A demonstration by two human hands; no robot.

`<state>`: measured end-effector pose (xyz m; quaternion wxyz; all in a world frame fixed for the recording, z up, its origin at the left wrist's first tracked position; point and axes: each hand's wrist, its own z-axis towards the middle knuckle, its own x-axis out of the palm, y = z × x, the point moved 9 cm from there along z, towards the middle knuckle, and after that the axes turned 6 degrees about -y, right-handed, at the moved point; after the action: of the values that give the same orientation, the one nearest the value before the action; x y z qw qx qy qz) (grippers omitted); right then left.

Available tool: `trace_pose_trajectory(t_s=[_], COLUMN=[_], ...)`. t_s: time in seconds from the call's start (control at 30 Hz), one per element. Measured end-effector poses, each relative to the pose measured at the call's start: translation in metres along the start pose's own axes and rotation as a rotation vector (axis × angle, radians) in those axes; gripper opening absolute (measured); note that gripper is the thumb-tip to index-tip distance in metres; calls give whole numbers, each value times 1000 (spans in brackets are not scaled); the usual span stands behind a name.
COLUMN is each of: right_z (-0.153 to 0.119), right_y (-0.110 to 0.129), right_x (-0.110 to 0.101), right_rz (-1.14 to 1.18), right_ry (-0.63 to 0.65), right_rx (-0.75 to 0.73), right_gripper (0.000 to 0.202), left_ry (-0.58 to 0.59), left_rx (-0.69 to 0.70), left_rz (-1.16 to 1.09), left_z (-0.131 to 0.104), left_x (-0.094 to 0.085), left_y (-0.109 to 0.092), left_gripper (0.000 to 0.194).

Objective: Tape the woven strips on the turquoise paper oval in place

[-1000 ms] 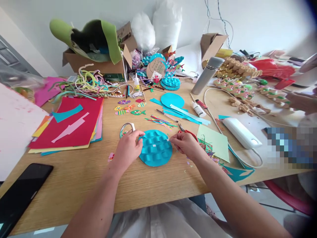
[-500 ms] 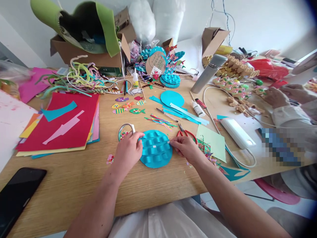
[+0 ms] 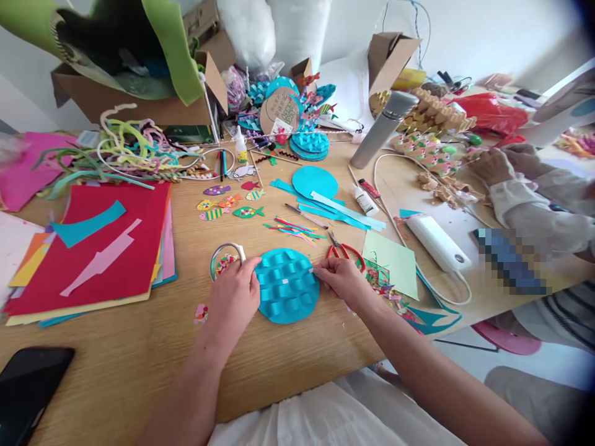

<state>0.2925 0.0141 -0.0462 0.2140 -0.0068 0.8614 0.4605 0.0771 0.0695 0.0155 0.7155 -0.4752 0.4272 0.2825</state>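
Observation:
A round blue paper disc [image 3: 289, 303] with rows of raised paper loops lies flat on the table before me. My left hand [image 3: 235, 294] holds its left edge, the fingers close together. Beside those fingers is a roll of tape [image 3: 214, 260], partly hidden by my hand. At the disc's right edge my right hand [image 3: 339, 279] pinches a small white piece of tape [image 3: 312, 271]. Another small white piece [image 3: 285, 281] sits on the middle of the disc. Red-handled scissors [image 3: 344, 250] lie just behind my right hand.
Paper fish [image 3: 248, 212], thin paper strips [image 3: 295, 230], a plain blue disc [image 3: 315, 182] and a glue bottle [image 3: 365, 201] lie farther back. Stacked coloured paper [image 3: 106, 260] and a phone [image 3: 32, 390] are left. A co-worker's hands [image 3: 504, 162] are at right.
The camera view has shifted slightly. Both hands stay at the disc's edges, and the right hand still pinches the white piece at the right rim.

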Motion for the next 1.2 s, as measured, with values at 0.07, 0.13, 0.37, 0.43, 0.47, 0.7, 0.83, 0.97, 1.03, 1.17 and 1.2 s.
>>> trace_pose_trajectory(t_s=[0.07, 0.13, 0.37, 0.43, 0.47, 0.7, 0.83, 0.97, 1.03, 1.17, 1.2], right_z=[0, 0, 1, 2, 2, 1, 2, 1, 0, 2, 3], right_y=[0, -2, -6, -5, -5, -1, -1, 4, 6, 1, -1], right_x=[-1, -2, 1, 1, 0, 1, 1, 1, 1, 0, 1], right_rz=[-10, -14, -8, -22, -30, -77, -102, -157, -168, -162, -168], right_ry=[-13, -17, 21, 22, 20, 15, 13, 26, 27, 16, 16], right_rx=[-6, -8, -12, -10, -9, -5, 2, -26, -42, -30, -32], right_gripper=[16, 15, 15, 15, 15, 14, 13, 19, 21, 19, 18], left_ry=[15, 30, 70, 73, 75, 80, 89, 90, 91, 96, 96], left_rx=[0, -2, -4, -13, -16, -2, -2, -4, -7, -5, -5], left_rz=[15, 37, 107, 117, 122, 144, 157, 168, 162, 137, 133], left_z=[-1, -2, -4, -4, -4, -4, -5, -5, -4, -3, -3], left_x=[2, 4, 7, 7, 7, 6, 6, 6, 6, 7, 6], left_y=[0, 0, 1, 2, 2, 1, 1, 0, 0, -2, -2], left_gripper=[34, 36, 38, 38, 38, 38, 38, 40, 40, 40, 40])
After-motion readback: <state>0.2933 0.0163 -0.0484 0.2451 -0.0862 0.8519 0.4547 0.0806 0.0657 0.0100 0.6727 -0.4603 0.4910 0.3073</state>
